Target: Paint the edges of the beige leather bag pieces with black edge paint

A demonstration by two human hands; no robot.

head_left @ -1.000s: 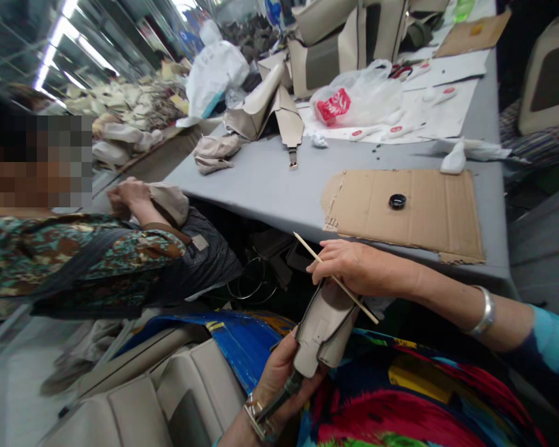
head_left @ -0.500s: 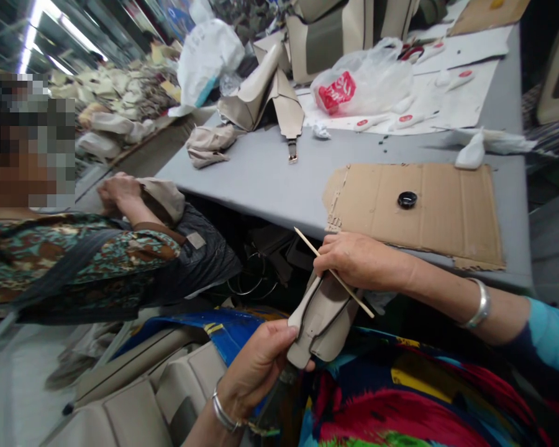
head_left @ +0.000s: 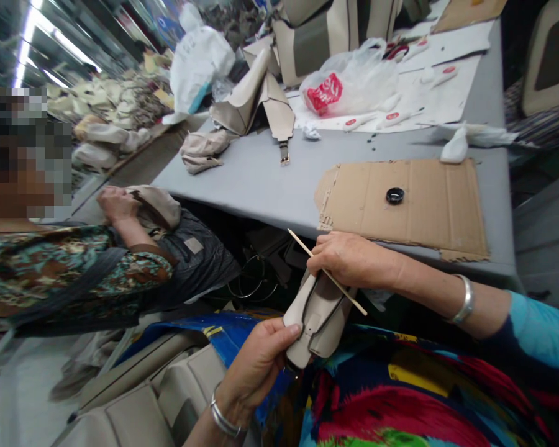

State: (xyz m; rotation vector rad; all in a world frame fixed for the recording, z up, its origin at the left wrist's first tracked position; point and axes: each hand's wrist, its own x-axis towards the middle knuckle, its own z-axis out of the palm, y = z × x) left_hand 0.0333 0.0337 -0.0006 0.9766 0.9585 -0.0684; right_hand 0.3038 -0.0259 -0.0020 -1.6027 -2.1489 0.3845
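My left hand [head_left: 263,354] pinches the near, rounded end of a beige leather bag piece [head_left: 328,323], thumb on top and fingers underneath. Dark edges run along the layers of this piece. My right hand [head_left: 342,257], fingers closed, grips a thin wooden stick [head_left: 354,301] that lies slantwise across the far end of the leather. Whether these fingers also pinch the leather is hidden. Beyond my right hand, a small black dish [head_left: 395,196] with something dark and shiny in it rests on a flat cardboard sheet [head_left: 433,198].
The grey table [head_left: 256,186] bears a beige strap piece with a buckle [head_left: 284,152], a plastic bag [head_left: 349,74] and a white bottle [head_left: 455,148]. On the left sits a co-worker [head_left: 74,273], handling beige material. Several beige bags [head_left: 135,397] lie at lower left.
The view has shifted a little, so the table appears farther left. My hands keep the same hold on the leather piece and the stick. The co-worker's hand has moved slightly.
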